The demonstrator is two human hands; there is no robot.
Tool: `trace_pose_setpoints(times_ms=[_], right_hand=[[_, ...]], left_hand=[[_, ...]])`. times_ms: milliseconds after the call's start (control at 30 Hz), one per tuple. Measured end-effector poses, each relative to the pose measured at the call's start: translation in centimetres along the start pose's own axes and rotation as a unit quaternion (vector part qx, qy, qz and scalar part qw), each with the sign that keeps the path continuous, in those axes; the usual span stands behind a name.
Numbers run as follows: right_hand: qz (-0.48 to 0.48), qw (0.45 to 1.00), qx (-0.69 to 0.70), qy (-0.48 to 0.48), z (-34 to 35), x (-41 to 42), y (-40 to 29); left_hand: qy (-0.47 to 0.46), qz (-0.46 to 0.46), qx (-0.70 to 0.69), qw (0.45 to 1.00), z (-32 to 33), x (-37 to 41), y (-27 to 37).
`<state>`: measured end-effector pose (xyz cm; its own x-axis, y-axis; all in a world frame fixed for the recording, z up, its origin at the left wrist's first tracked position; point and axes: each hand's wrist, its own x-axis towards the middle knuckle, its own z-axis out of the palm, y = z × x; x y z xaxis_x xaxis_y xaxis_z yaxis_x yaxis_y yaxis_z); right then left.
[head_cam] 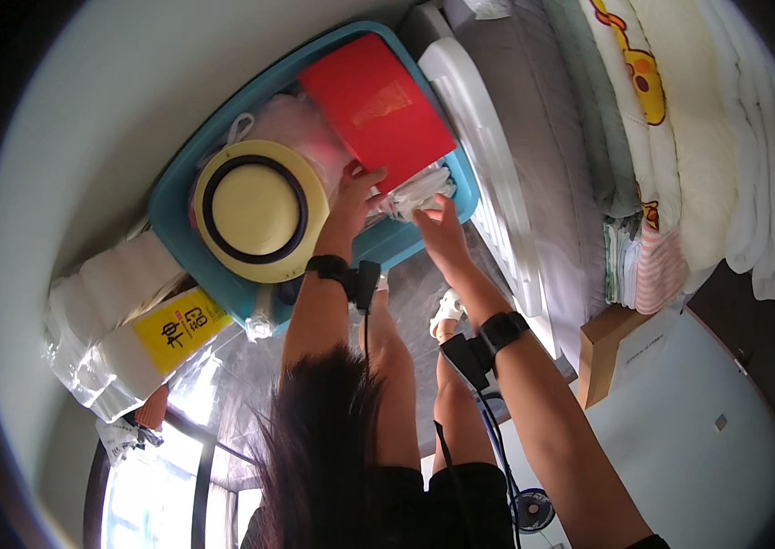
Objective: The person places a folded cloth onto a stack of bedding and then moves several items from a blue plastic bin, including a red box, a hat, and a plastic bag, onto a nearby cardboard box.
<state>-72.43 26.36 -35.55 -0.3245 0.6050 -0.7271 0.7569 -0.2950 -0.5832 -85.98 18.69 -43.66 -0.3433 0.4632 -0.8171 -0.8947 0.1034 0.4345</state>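
Observation:
A blue plastic tub (394,257) lies before me, full of things. My left hand (358,195) is at the lower corner of a flat red box (384,113), its fingers against the box edge; whether it grips the box is unclear. Clear plastic bags (421,192) bunch up below the box. My right hand (443,230) reaches over the tub's near rim with bent fingers at these bags, and its hold cannot be made out. Left of my hands rests a round cream hat (257,209) with a dark band. Behind it sits a pink bundle (295,130), partly covered by the box.
Plastic-wrapped paper rolls (120,329) with a yellow label flank the tub on the left. To the right stand a white plastic panel (483,158) and stacked folded bedding (579,137). A cardboard box (607,350) and a small fan (533,511) are lower right. Cables hang from both wrist straps.

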Motion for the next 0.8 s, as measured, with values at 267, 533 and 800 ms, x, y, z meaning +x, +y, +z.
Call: trace_pose_setpoints(times_ms=[267,533,800], right_hand=[[-0.040,0.998,-0.055,-0.016,-0.4,-0.6,0.7],[-0.012,0.999,-0.039,-0.008,-2.1,-1.4,3.5],[0.036,0.999,-0.004,-0.022,-2.5,-6.0,6.5]], left_hand=[[0.102,0.095,0.157,0.978,-1.1,3.0,-1.8],[0.068,0.189,0.181,0.963,-1.6,4.9,-3.7],[0.101,0.139,0.438,0.883,-6.7,6.5,-6.8]])
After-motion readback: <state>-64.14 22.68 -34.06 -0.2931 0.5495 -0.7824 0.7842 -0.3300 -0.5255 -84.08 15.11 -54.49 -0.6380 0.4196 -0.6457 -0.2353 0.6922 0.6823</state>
